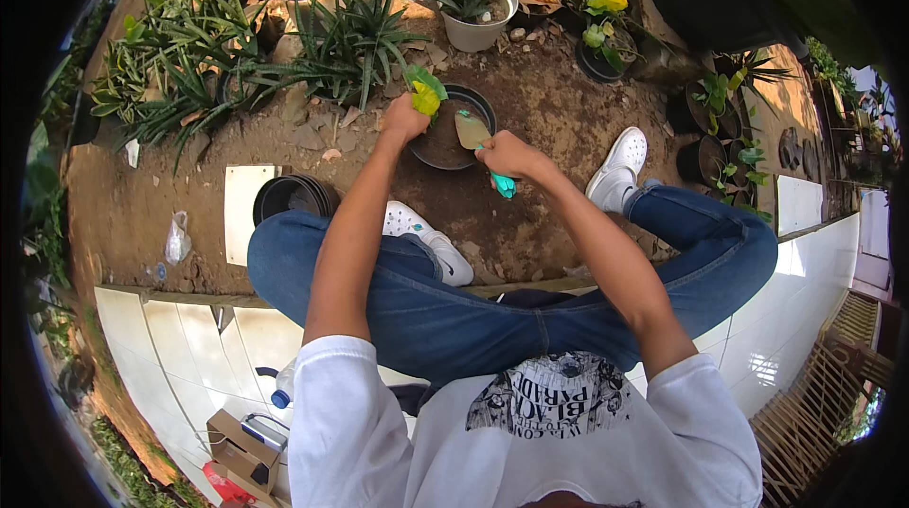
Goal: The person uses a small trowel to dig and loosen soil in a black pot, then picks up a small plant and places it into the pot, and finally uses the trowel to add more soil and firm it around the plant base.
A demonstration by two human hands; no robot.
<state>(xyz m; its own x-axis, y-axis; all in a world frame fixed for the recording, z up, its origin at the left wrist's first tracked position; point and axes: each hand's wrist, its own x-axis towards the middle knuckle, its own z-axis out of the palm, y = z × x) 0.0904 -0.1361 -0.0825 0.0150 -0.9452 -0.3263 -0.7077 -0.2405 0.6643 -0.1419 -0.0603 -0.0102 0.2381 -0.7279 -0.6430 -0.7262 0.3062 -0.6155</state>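
Observation:
A round black plastic plant pot (484, 102) stands on the ground before me, with brown soil (442, 142) inside. My left hand (406, 117) is closed at the pot's left rim around a small leafy plant (427, 97), which has one yellow leaf and one green leaf. Its stem and roots are hidden by the hand. In my right hand (513, 154) is a garden trowel (471, 131), gripped by its teal handle. The trowel's blade, partly soil-coloured, points left over the soil at the pot's right side. Whether the blade touches the soil, I cannot tell.
Nested black pots (295, 197) lie beside my left knee, near a white tile (245, 213). Spiky potted plants (348, 46) and a white pot (474, 32) line the far side. A plastic bottle (282, 391) and an opened cardboard box (238, 451) rest on the tiled ledge.

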